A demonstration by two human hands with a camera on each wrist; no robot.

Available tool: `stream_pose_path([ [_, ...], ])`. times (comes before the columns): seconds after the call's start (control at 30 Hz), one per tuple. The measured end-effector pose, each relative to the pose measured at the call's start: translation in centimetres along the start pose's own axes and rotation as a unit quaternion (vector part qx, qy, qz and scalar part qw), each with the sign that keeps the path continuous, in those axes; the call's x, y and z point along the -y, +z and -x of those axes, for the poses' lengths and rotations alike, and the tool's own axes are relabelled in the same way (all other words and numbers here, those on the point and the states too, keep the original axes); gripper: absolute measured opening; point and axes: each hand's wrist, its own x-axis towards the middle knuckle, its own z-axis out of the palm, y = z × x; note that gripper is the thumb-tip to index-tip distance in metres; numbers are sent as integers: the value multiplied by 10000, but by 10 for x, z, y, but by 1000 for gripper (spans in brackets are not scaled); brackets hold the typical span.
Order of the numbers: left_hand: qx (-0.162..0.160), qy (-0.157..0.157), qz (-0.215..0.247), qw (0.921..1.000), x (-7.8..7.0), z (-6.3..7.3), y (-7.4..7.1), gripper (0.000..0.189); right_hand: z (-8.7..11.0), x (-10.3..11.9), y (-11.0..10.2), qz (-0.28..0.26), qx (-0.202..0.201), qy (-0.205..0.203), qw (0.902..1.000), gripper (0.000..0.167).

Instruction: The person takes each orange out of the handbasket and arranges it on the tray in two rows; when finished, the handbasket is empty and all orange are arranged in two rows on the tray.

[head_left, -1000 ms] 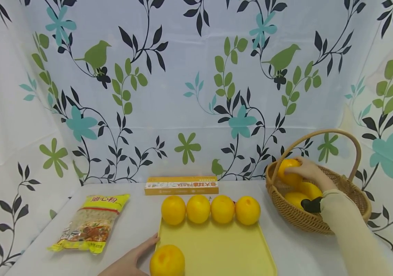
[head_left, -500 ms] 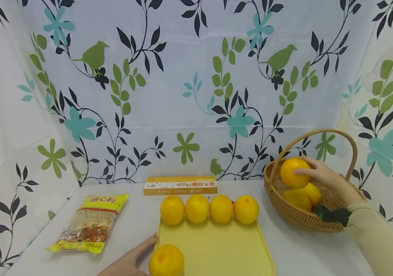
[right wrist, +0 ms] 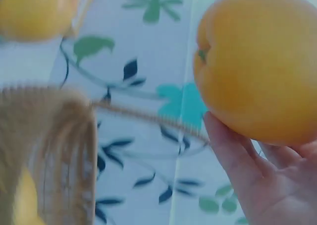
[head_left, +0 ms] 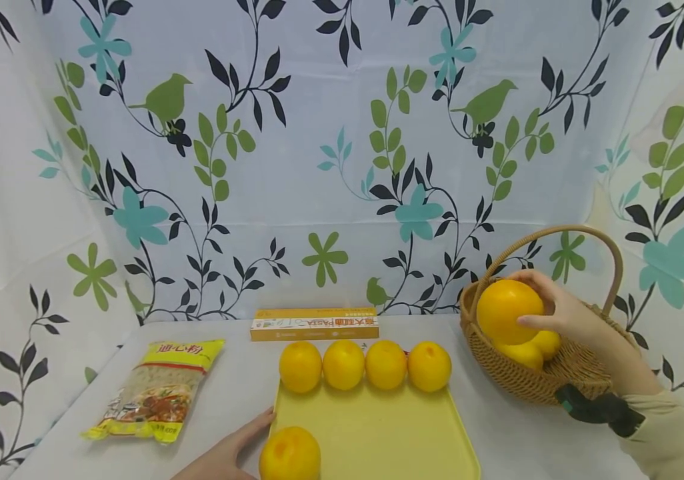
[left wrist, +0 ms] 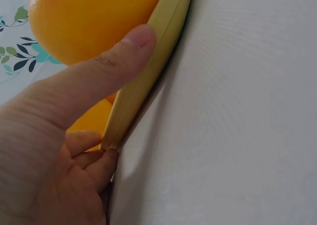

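Observation:
My right hand (head_left: 558,310) grips a large orange (head_left: 507,311), holding it up over the left side of the wicker basket (head_left: 582,347). In the right wrist view the held orange (right wrist: 262,66) sits against the fingertips, its stem end facing left. More oranges (head_left: 522,353) lie inside the basket below. At the left edge of the yellow tray (head_left: 378,427), my left hand (head_left: 228,450) holds the rim. The left wrist view has the thumb along the tray's rim (left wrist: 131,93) and the other fingers curled at its edge. One orange (head_left: 290,455) sits at the tray's near left corner.
Several oranges (head_left: 345,365) stand in a row along the tray's far edge. Behind them lies a pasta box (head_left: 315,325). A yellow-ended bag of pasta (head_left: 153,390) is on the left of the white table. A patterned cloth (head_left: 330,167) hangs behind, and the basket's handle (head_left: 564,230) arches upward.
My right hand has lifted an orange from inside the basket and brought it up toward the camera, with the wrist drawn back to the right. My left hand stays at the tray.

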Motion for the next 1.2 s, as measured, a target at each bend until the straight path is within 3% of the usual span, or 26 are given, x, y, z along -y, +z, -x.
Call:
stream_pose_path([
  [0.33,84,282,-321,9991,4,-2,-3,84,2,18,49,-259,-664,-900,9934,54],
  [0.57,40,315,-493,9983,6,0,-4,81,2,19,90,-599,-182,-1514,9865,61],
  [0.7,-23,235,-549,9982,5,-1,-1,80,3,19,116,-1001,85,-1856,9775,62],
  [0.83,-59,160,-484,9987,4,-2,-1,81,2,24,142,-1329,253,-1816,9740,61],
  [1.03,-77,219,-390,9990,2,-2,-2,82,-2,24,174,-1232,484,-1329,9823,60],
  [1.2,-59,305,-463,9984,3,-1,-2,81,-6,18,198,-1124,789,-1335,9815,55],
])
